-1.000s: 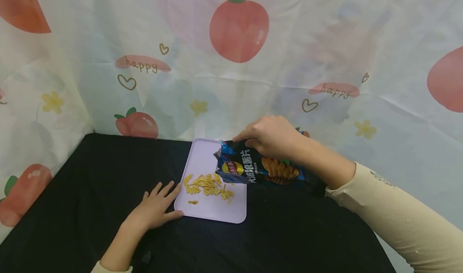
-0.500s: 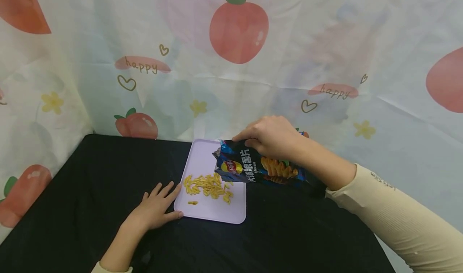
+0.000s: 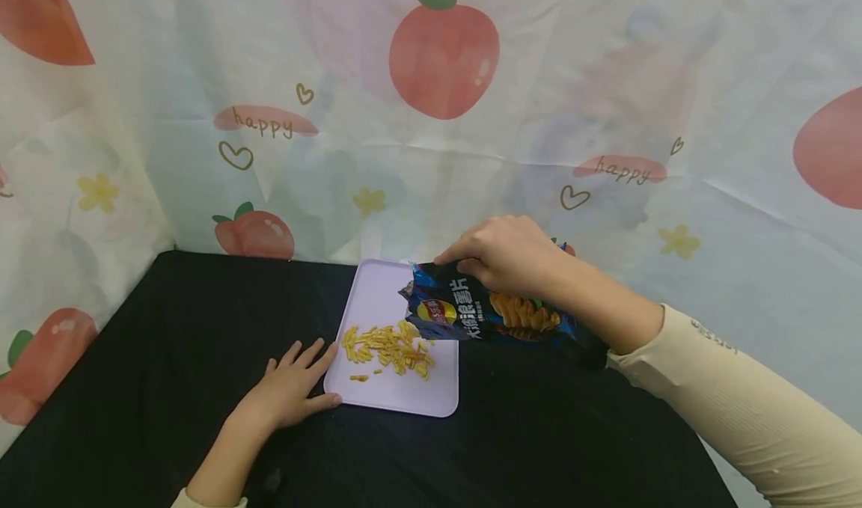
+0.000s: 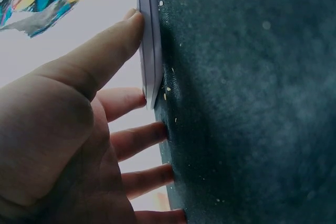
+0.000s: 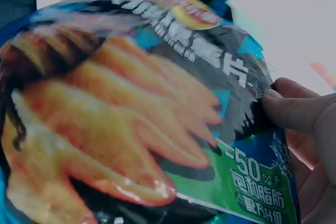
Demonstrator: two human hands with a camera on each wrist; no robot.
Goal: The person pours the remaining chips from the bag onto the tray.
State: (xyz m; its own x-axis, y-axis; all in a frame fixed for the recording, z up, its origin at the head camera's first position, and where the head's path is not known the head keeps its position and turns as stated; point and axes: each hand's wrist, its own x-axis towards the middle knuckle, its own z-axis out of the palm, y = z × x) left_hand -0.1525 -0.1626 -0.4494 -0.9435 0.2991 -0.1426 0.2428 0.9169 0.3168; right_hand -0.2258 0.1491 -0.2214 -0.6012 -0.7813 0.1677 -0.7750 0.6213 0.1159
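Bag (image 3: pixel 481 310) hung on its side above the right part of the tray (image 3: pixel 377 291), its torn mouth facing left over a loose heap of chips (image 3: pixel 384 340). The right hand (image 3: pixel 508 254) gripped it by its upper edge, thumb against the printed front. The left hand (image 3: pixel 288 390) lay with fingers spread, thumb and forefinger touching the tray's rim, on the black worktop (image 3: pixel 229 306). Pale crumbs (image 4: pixel 168 89) dotted the cloth beside the rim.
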